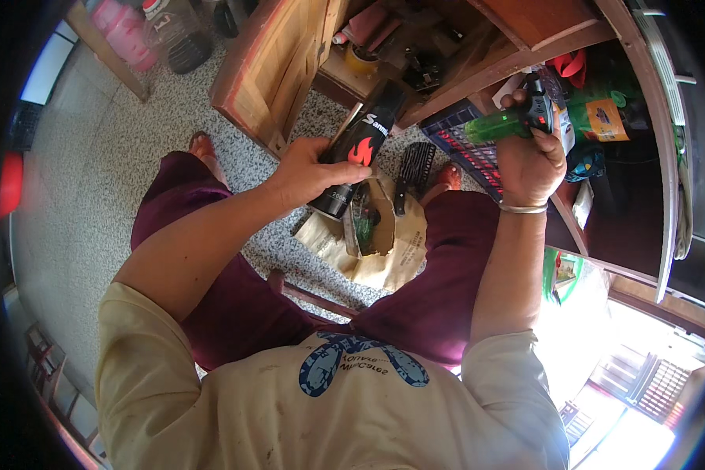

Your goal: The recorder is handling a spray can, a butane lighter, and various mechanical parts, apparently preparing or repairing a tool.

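My left hand [323, 168] grips a black canister [366, 117] with a red flame emblem, held at a slant. Up at the right, my right hand [534, 157] holds a small black handheld torch [539, 106] with its fingers curled round it, beside green plastic bottles [595, 117]; whether it touches one is hard to tell. Below the canister, brown paper packaging [392, 258] lies on the floor with a green object [363, 219] partly inside. A black knife and slotted piece [415, 172] lie just right of the packaging.
An open wooden cabinet door [262, 74] and cupboard [427, 51] stand ahead. A blue crate [458, 149] and shelves are at the right. A pink jug [125, 35] and a dark-filled container [182, 47] sit at back left on the speckled floor [86, 204]. A red object [9, 184] is at far left.
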The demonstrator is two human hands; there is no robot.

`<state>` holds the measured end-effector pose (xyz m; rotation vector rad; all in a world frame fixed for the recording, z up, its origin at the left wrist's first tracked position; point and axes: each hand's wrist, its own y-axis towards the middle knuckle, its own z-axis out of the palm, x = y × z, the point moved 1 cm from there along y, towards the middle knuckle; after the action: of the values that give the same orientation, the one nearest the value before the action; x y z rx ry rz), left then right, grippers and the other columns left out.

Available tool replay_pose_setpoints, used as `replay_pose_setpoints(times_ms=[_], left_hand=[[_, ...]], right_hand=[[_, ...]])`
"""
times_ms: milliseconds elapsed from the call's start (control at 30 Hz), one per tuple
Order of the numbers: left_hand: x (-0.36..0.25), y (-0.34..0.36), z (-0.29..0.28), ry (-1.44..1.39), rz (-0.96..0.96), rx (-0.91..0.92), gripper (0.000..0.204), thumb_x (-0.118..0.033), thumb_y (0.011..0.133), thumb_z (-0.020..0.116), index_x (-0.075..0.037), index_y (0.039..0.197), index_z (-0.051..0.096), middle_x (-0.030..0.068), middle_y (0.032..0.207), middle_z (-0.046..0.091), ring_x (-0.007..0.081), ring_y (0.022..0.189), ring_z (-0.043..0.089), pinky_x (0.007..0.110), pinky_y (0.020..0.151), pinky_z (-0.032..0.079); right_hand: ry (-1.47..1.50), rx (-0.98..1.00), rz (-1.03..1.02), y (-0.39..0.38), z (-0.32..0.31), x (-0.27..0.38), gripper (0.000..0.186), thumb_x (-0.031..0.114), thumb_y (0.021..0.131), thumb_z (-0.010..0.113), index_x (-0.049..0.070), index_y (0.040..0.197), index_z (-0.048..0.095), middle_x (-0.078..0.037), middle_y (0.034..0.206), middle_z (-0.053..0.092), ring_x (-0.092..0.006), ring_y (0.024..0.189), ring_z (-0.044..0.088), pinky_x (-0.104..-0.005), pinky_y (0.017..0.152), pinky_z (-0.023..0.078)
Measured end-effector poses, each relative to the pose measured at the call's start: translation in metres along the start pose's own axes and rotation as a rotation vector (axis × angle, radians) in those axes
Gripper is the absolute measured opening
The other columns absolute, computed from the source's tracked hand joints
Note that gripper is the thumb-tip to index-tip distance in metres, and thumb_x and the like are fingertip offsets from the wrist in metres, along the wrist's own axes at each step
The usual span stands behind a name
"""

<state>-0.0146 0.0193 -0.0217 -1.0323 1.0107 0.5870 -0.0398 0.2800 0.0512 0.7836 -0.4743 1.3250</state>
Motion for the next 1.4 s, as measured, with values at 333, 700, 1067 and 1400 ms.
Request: replay_pose_setpoints(times_ms=[333, 700, 1067, 1400], left_hand=[[0.001, -0.002, 0.000, -0.005, -0.002, -0.003, 0.030, -0.024, 0.063, 0.072, -0.001, 0.079, 0.061, 0.0038, 0.070, 0.059, 0.0089, 0.064, 0.054, 0.023, 0.060, 0.042], [-0.005, -0.002, -0.002, -0.017, -0.008, 0.010, 0.031, -0.024, 0.063, 0.072, 0.000, 0.080, 0.062, 0.0055, 0.071, 0.060, 0.0107, 0.063, 0.056, 0.024, 0.059, 0.044], [-0.007, -0.006, 0.001, -0.187, 0.077, 0.126, 0.028, -0.017, 0.065, 0.070, -0.001, 0.086, 0.060, 0.0055, 0.074, 0.060, 0.0101, 0.066, 0.057, 0.024, 0.059, 0.046], [0.012, -0.001, 0.002, 0.308, 0.244, 0.009, 0.036, -0.022, 0.057, 0.077, -0.002, 0.080, 0.057, 0.0003, 0.068, 0.056, 0.0065, 0.059, 0.050, 0.022, 0.055, 0.042]], right_hand=[[-0.301, -0.026, 0.068, -0.004, 0.001, -0.007, 0.045, 0.005, 0.066, 0.042, -0.007, 0.110, 0.043, -0.022, 0.105, 0.049, -0.0338, 0.100, 0.048, -0.0466, 0.090, 0.034], [-0.119, -0.084, 0.221, -0.001, -0.014, -0.021, 0.044, 0.002, 0.066, 0.040, -0.007, 0.109, 0.042, -0.020, 0.105, 0.049, -0.0310, 0.100, 0.046, -0.0506, 0.091, 0.030], [-0.097, -0.155, 0.561, -0.017, -0.001, -0.067, 0.037, 0.007, 0.073, 0.053, -0.001, 0.108, 0.045, -0.011, 0.097, 0.054, -0.0215, 0.090, 0.051, -0.0366, 0.083, 0.039], [-0.062, -0.123, 0.705, -0.048, 0.032, -0.109, 0.039, 0.020, 0.073, 0.066, 0.008, 0.104, 0.046, 0.001, 0.091, 0.051, -0.0135, 0.089, 0.048, -0.0293, 0.080, 0.039]])
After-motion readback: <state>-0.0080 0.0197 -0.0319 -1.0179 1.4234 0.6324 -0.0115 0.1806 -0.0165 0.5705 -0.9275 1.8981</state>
